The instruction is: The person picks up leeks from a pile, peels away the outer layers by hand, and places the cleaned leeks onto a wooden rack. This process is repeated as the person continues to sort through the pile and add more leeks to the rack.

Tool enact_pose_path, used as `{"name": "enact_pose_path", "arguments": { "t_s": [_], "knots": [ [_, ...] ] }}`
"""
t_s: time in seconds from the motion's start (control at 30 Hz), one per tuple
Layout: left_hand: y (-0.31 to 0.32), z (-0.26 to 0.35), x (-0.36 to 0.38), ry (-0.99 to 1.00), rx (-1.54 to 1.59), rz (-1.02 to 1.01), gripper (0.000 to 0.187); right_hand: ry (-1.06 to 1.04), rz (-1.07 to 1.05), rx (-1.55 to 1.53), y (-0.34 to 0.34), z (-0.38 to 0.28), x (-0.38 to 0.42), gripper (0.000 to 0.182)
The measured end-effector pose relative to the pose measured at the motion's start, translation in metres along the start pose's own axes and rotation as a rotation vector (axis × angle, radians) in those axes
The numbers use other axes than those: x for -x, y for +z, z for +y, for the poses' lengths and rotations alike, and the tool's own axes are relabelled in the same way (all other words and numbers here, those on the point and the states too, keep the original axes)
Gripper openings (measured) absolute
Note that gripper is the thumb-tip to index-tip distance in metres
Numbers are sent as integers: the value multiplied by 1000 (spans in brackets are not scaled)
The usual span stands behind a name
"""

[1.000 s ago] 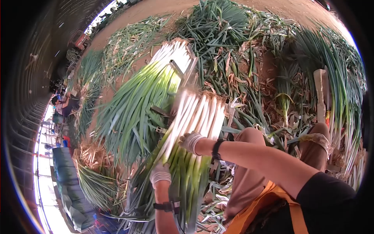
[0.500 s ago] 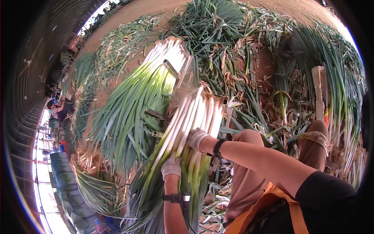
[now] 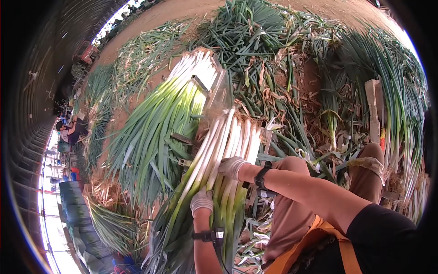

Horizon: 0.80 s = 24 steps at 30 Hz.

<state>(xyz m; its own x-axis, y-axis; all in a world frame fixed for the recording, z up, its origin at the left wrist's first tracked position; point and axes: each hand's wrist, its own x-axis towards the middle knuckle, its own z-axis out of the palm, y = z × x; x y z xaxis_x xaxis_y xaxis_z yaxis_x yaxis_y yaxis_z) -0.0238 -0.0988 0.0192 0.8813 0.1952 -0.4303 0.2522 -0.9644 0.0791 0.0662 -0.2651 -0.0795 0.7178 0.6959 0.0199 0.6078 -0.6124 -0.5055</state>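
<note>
A bundle of large green onions (image 3: 223,137) lies in front of me, white stalks and roots pointing away and green leaves toward me. My left hand (image 3: 202,201), in a pale knitted glove, is closed around stalks where white turns green. My right hand (image 3: 232,167), gloved alike, grips stalks a little farther up on the right side. The fingertips of both hands are partly hidden among the stalks. Beyond, to the left, a second bundle of green onions (image 3: 159,109) rests by a metal bracket (image 3: 200,84).
Cut green leaves (image 3: 248,29) are heaped at the back. Untrimmed green onions (image 3: 392,91) lie at the right beside a wooden post (image 3: 374,109). A smaller bunch (image 3: 114,223) lies at lower left. Another person (image 3: 70,130) is at far left. Leaf scraps cover the ground.
Both hands have shifted slightly toward me along the stalks, still holding them. The bundles look nearly the same. The person at far left appears more upright.
</note>
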Motion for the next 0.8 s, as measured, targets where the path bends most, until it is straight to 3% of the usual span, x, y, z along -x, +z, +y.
{"name": "enact_pose_path", "arguments": {
  "t_s": [0.1, 0.2, 0.3, 0.4, 0.5, 0.6, 0.73, 0.8],
  "knots": [
    [-2, -4, -1, 26, 24, -2, 44, 33, -3, -74, -26, -10, 9, 8],
    [-7, -10, 1, 66, 53, -7, 44, 165, 66, -372, -21, -6, 4, 6],
    [-2, -24, 7, 92, 46, 7, 43, 167, -13, -336, -14, -3, -8, 6],
    [-2, -28, 9, 92, 14, 5, 42, 105, 46, -192, -20, -9, 4, 9],
    [-12, -29, 19, 9, -66, -107, 41, 78, 142, -268, -12, -8, 4, 14],
    [-6, -34, 21, 24, -109, -74, 38, 208, 83, -232, -13, -7, -3, 18],
    [-8, -6, 20, -14, -176, -29, 33, 485, -218, -378, -63, -27, -2, 29],
    [-2, 0, 9, 11, -198, -17, 30, 493, -263, -259, -72, -31, 1, 33]
  ]
}}
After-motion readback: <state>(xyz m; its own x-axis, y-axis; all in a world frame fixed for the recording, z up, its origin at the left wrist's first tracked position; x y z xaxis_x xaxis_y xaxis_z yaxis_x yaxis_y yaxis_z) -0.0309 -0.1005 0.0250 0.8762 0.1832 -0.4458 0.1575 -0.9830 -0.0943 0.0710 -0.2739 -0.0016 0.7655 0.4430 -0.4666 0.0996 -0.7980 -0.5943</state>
